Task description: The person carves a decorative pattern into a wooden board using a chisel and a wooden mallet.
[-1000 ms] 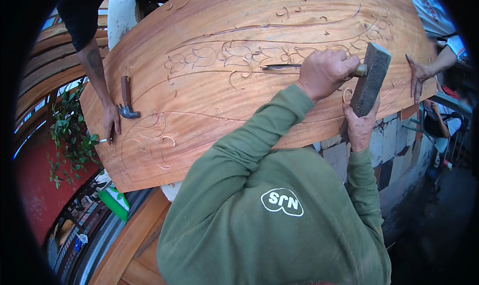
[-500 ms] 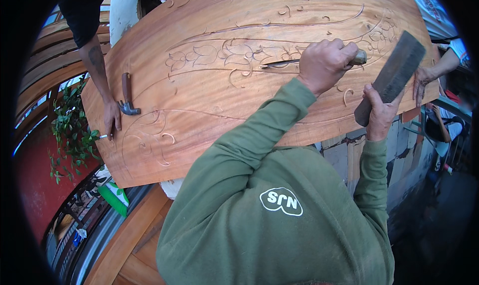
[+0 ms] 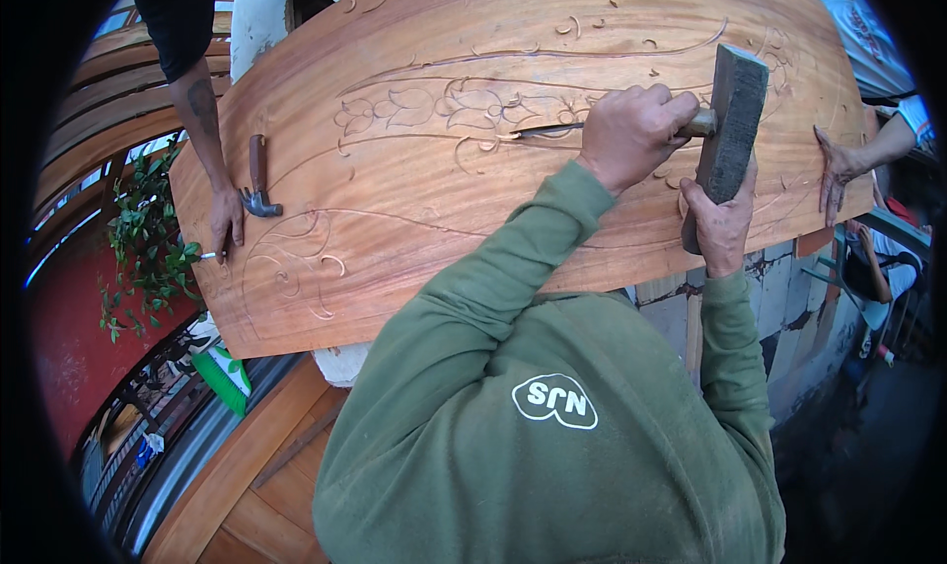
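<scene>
My left hand [image 3: 633, 135] is wrapped round the handle of a chisel [image 3: 548, 129], its slim dark blade pointing left and resting low on a large wooden panel [image 3: 424, 184]. A small pale shaving sits at the blade's tip, along a carved line. In my right hand [image 3: 723, 219] is a dark wooden mallet [image 3: 733, 125], held upright by its narrow lower end. The mallet's face meets the butt of the chisel handle, or is very close to it. Carved flowers [image 3: 400, 108] and long curving grooves mark the panel around the blade.
A claw hammer [image 3: 258, 181] lies on the panel's left part. Curled wood shavings [image 3: 575, 27] are scattered about. Another person's hand [image 3: 227, 224] is at the left edge; a different hand [image 3: 837, 171] presses the right end. A leafy plant [image 3: 148, 238] stands beyond the left edge.
My right hand has swung the mallet left, from apart to the chisel handle's end. The chisel and my left hand have shifted slightly left. The hand at the right end has spread its fingers.
</scene>
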Available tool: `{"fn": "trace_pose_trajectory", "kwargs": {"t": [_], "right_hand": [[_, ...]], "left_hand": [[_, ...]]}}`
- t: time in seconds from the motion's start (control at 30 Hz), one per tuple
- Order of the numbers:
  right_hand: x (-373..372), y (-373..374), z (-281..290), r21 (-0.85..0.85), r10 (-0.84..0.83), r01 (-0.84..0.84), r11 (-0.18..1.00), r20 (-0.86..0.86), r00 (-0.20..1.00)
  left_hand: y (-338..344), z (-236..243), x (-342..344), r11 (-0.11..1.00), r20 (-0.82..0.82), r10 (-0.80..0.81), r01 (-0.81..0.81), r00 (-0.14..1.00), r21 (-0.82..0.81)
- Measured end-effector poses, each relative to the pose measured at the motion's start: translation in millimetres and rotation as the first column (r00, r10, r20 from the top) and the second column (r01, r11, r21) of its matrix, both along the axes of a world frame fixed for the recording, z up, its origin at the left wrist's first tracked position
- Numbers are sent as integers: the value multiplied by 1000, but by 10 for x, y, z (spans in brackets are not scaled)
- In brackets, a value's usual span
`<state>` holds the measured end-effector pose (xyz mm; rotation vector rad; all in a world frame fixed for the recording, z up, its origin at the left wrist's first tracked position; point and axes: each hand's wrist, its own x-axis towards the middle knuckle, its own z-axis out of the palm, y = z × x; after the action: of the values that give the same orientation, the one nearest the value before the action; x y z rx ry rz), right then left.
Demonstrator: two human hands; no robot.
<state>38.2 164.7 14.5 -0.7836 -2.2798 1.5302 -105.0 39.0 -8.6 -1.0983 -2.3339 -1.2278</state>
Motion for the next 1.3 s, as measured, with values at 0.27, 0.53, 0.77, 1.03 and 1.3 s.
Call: {"fn": "trace_pose_trajectory", "kwargs": {"t": [0.27,0.53,0.77,1.03,1.3], "right_hand": [[227,-175,-85,-77,-54,55,996,11,998],[426,-27,-127,-387,-20,30,922,30,999],[404,184,-217,-692,-68,9,721,-58,996],[472,284,-286,-699,-2,-86,710,-124,992],[448,158,-301,-677,-178,18,735,-168,970]], "left_hand": [[-143,32,115,994,-35,-64,61,997,-87],[-913,503,882,972,-85,-128,107,988,-211],[-1003,202,619,919,109,99,-49,989,-391],[-1416,177,-111,697,290,440,-120,850,-707],[-1683,-2,-16,779,329,487,-232,809,-583]]}}
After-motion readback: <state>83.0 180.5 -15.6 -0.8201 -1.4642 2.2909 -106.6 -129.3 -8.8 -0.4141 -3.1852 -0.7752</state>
